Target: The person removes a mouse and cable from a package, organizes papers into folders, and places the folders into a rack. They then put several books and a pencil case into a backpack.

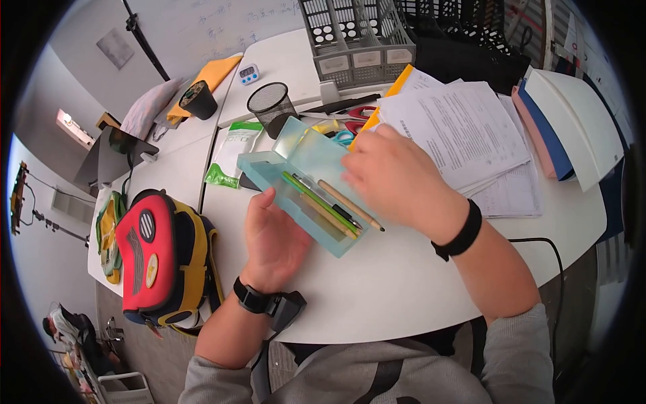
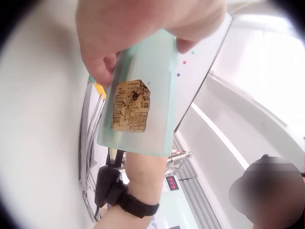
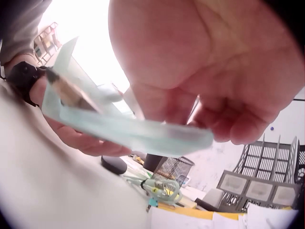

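Note:
A translucent pale-teal pencil case is tilted over the table, its lid raised on the far side. Inside lie a green pencil, a dark pen and brown pencils; one brown pencil juts past the rim. My left hand holds the case from the near side. The left wrist view shows thumb and fingers on opposite edges, and a worn label on the underside. My right hand, blurred, has bent fingers right at the lid's edge; I cannot tell whether they grip it.
Behind the case are a mesh pen cup, a green-and-white packet and scissors. Printed papers lie at the right, a red backpack at the left. A grey file rack stands at the back.

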A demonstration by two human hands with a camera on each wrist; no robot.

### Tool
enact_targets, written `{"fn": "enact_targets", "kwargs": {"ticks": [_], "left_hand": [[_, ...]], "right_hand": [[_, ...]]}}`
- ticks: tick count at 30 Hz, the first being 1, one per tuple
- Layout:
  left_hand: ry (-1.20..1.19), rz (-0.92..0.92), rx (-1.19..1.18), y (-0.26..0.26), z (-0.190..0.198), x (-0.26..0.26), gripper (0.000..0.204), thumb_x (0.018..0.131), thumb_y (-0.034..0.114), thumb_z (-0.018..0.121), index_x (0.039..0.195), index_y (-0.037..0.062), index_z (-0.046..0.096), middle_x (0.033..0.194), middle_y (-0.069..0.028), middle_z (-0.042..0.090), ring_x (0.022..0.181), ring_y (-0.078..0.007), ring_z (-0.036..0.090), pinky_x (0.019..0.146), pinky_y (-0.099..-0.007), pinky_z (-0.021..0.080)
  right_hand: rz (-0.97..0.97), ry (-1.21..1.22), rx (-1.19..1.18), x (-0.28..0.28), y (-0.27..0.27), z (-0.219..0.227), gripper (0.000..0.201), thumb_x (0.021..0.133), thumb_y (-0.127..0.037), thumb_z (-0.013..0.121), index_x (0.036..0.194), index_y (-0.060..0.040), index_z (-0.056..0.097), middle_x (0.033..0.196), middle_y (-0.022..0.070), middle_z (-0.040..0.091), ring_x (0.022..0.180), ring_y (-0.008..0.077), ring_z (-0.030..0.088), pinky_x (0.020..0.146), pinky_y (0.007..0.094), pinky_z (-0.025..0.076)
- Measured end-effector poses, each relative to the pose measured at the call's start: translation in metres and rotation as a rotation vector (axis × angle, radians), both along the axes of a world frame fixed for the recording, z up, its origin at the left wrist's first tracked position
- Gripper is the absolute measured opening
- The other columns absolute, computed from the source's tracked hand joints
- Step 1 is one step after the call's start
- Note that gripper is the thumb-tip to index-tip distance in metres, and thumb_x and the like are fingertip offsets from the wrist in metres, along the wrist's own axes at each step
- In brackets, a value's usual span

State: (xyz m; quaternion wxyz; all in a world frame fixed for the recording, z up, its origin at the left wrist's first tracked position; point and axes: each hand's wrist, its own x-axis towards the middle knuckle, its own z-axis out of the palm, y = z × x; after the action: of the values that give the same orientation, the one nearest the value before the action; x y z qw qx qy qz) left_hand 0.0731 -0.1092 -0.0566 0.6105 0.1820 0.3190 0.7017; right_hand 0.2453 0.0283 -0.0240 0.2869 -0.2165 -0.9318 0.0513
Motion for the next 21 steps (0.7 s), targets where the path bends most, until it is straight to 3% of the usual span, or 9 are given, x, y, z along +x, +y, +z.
{"fn": "enact_targets", "kwargs": {"ticks": [2,3,5,11,13,15,19,21], "left_hand": [[0.059,0.037,-0.006,-0.001,0.002,0.005,0.061,0.097,0.044,0.05,0.145,0.0074,0.041,0.14,-0.0089,0.054,0.131,-0.0283,0.051,0.111,-0.0469,0.039],[0.13,0.058,-0.015,-0.002,0.005,0.009,0.059,0.097,0.043,0.051,0.143,0.0074,0.043,0.138,-0.0099,0.055,0.129,-0.0278,0.052,0.11,-0.0471,0.04],[0.205,0.064,-0.021,-0.001,0.006,0.012,0.057,0.097,0.043,0.051,0.142,0.0074,0.044,0.136,-0.011,0.057,0.128,-0.0273,0.053,0.108,-0.0472,0.041],[0.449,0.094,-0.159,-0.005,0.005,0.015,0.057,0.099,0.04,0.056,0.142,0.0071,0.04,0.13,-0.0092,0.059,0.115,-0.0217,0.063,0.096,-0.0401,0.054],[0.435,0.114,-0.154,-0.005,0.003,0.016,0.083,0.095,0.036,0.067,0.154,0.0032,0.018,0.13,-0.0133,0.055,0.11,-0.0231,0.062,0.092,-0.0436,0.056],[0.45,0.138,-0.163,-0.006,0.003,0.017,0.086,0.095,0.037,0.068,0.154,0.002,0.017,0.13,-0.0134,0.055,0.11,-0.0229,0.063,0.092,-0.0434,0.056],[0.402,0.124,-0.158,-0.008,0.006,0.011,0.092,0.092,0.038,0.071,0.154,-0.0011,0.015,0.13,-0.0146,0.053,0.11,-0.0238,0.062,0.091,-0.0439,0.056],[0.404,0.133,-0.156,-0.009,0.005,0.008,0.092,0.092,0.038,0.071,0.154,-0.0005,0.015,0.129,-0.0147,0.053,0.11,-0.0236,0.062,0.091,-0.0441,0.056]], "right_hand": [[0.091,-0.273,-0.234,0.0,-0.016,0.02,0.029,0.092,-0.027,0.062,0.097,0.0,0.071,0.094,0.0197,0.068,0.086,0.0392,0.067,0.079,0.0452,0.055],[0.09,-0.274,-0.232,-0.003,-0.022,0.018,0.029,0.092,-0.027,0.062,0.097,0.0,0.071,0.094,0.0197,0.068,0.086,0.0392,0.067,0.079,0.0452,0.055],[0.079,-0.294,-0.47,-0.005,-0.03,0.008,0.034,0.091,-0.033,0.065,0.092,0.0008,0.067,0.095,0.0216,0.065,0.087,0.0404,0.066,0.078,0.0464,0.053],[0.147,-0.229,-0.512,-0.007,-0.032,-0.019,0.032,0.092,-0.025,0.064,0.104,0.0043,0.059,0.095,0.0247,0.065,0.088,0.0421,0.066,0.078,0.0484,0.053],[0.134,-0.219,-0.529,-0.006,-0.034,-0.019,0.032,0.092,-0.023,0.064,0.107,0.0036,0.056,0.096,0.0253,0.064,0.091,0.0445,0.064,0.079,0.0506,0.052],[0.115,-0.213,-0.482,-0.003,-0.037,-0.013,0.031,0.09,-0.02,0.065,0.104,0.0055,0.053,0.097,0.0257,0.064,0.087,0.0408,0.067,0.079,0.0451,0.055],[0.085,-0.149,-0.572,-0.009,-0.039,-0.019,0.03,0.088,-0.018,0.065,0.101,0.0039,0.051,0.095,0.0255,0.064,0.087,0.042,0.067,0.078,0.047,0.054],[0.17,-0.09,-0.606,-0.01,-0.038,-0.021,0.031,0.086,-0.018,0.066,0.101,0.0039,0.051,0.092,0.0251,0.064,0.085,0.0433,0.066,0.076,0.0493,0.053]]}}
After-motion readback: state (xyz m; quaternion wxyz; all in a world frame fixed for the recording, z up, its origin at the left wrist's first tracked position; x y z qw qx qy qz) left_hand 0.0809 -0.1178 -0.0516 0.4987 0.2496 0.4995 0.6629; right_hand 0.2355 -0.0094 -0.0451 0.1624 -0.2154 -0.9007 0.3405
